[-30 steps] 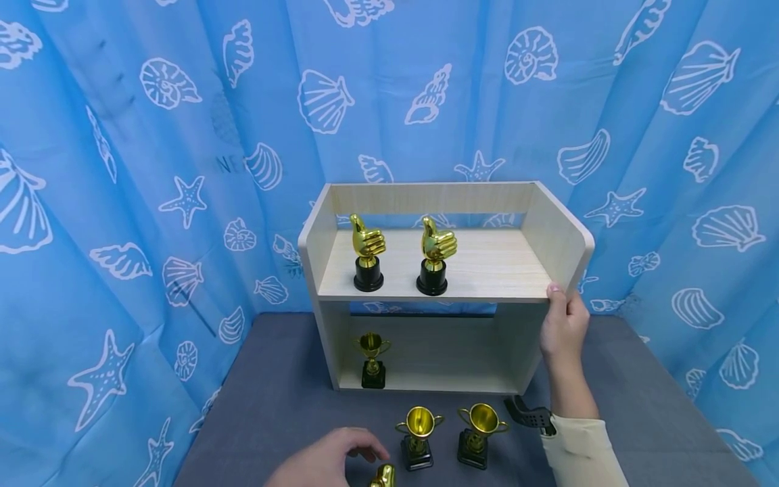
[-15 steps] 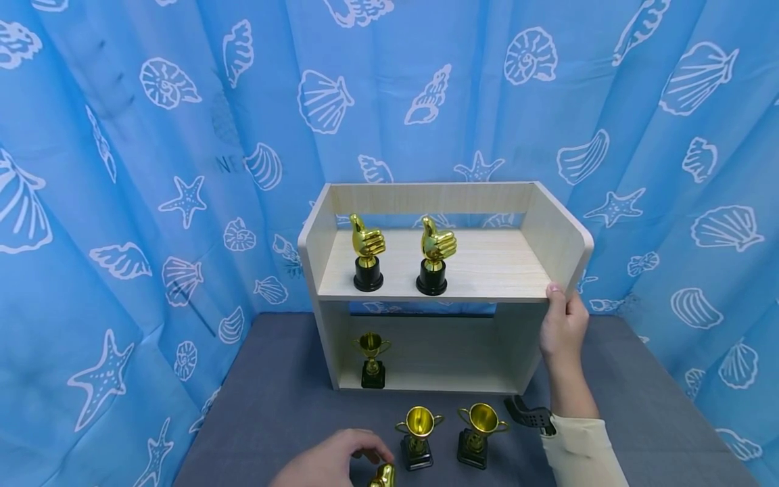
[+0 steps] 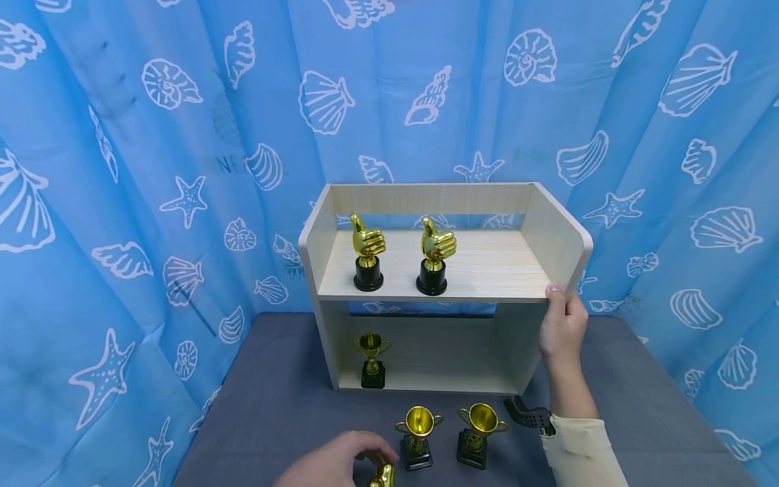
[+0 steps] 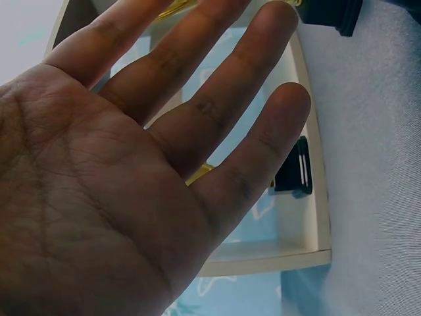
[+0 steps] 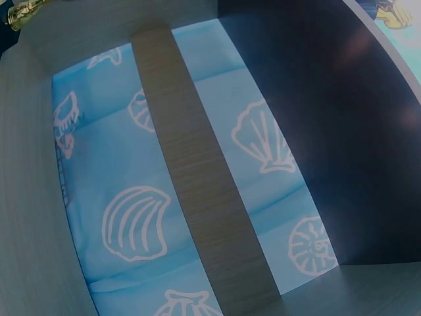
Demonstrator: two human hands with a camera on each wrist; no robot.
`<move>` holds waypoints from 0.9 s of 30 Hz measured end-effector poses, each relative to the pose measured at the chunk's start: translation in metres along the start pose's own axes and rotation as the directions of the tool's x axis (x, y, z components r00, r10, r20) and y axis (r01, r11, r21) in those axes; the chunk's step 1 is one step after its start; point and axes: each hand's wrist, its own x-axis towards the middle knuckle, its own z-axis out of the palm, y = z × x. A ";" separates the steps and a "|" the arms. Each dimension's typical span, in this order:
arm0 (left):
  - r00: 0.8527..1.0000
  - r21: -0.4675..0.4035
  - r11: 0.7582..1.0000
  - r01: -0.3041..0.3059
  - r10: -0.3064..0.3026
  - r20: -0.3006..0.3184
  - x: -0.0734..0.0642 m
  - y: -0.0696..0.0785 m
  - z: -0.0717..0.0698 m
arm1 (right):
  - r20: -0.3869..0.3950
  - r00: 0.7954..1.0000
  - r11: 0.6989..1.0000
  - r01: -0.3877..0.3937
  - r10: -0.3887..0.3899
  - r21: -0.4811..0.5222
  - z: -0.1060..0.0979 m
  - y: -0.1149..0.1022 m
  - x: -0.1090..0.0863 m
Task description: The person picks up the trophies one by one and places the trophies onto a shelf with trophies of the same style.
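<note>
At the bottom of the head view my left hand reaches over a gold trophy top, its lower part cut off by the frame. In the left wrist view the fingers extend nearly straight, the palm shows, and the thumb is out of sight. My right hand grips the right side of a pale wooden two-tier shelf, thumb on the middle board's front edge. Just right of my left hand stand two gold cup trophies, one nearer and another farther right.
Two thumbs-up trophies, one at left and one near the middle, stand on the upper tier. A small cup trophy occupies the lower tier's left side. Behind the grey-covered table hangs a blue shell-print curtain.
My left hand has shifted slightly to the right, its fingertips now farther over the gold trophy top. The right hand and the standing trophies stay where they were.
</note>
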 end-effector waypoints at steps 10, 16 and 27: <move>1.000 0.001 1.000 0.008 -0.008 0.012 0.003 0.002 0.002 | 0.001 1.000 1.000 0.014 -0.014 -0.005 0.000 0.001 0.000; 1.000 -0.003 1.000 0.012 -0.012 0.008 0.005 0.002 0.003 | -0.012 1.000 1.000 0.021 -0.021 -0.011 0.000 0.001 -0.001; 1.000 -0.006 1.000 -0.011 0.011 0.016 0.006 0.002 0.003 | -0.015 1.000 1.000 0.023 -0.023 -0.016 0.000 0.002 -0.001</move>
